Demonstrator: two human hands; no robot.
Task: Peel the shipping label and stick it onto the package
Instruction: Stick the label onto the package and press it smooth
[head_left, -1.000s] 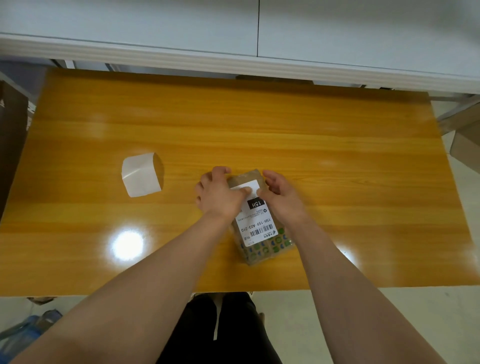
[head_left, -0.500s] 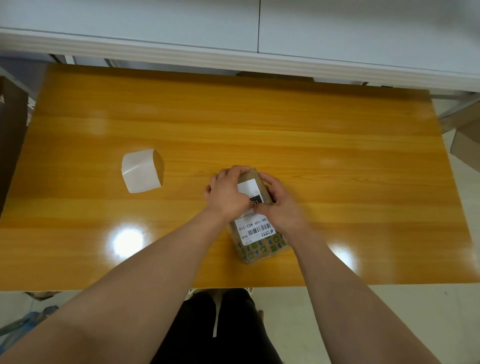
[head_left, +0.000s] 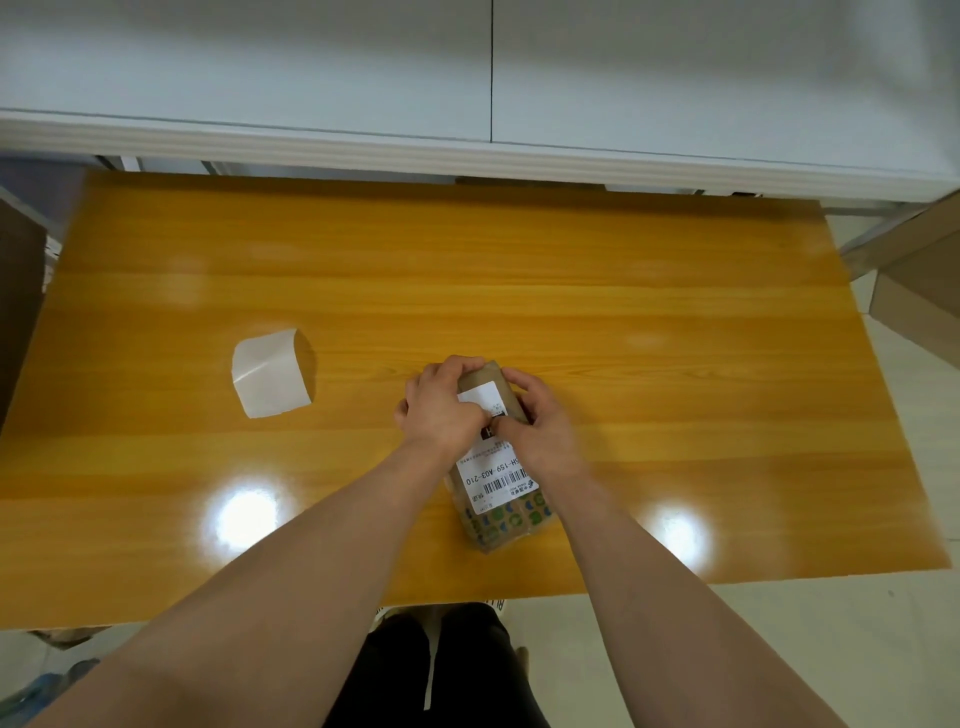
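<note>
Glossy orange wooden table (head_left: 623, 291) fills the head view, set against a white panelled front (head_left: 311, 78) at its far side, with two lamp glints on the near part of the top. Both bare forearms reach in from the bottom corners and converge on a brown package (head_left: 500, 532) that lies flat on the table, its long axis tilted slightly. The left hand (head_left: 441, 410) sits knuckles up over the package's far left corner, fingers curled down around the edge and thumb laid across the top face. The right hand (head_left: 543, 423) mirrors it on the far right corner, fingers wrapped over the edge and thumb tip pressing on the white shipping label (head_left: 493, 480), right beside the left thumb. The label lies on the package's upper face; its barcode end shows just nearer the person than the two grips, and a white corner of it shows between the hands. Well to the left of the grips lies a curled white backing sheet (head_left: 270, 371), alone on the table. Off to the right of the grips, past the table edge, stands a cardboard box (head_left: 924, 291). Dark trousers (head_left: 441, 670) show below the near table edge.
</note>
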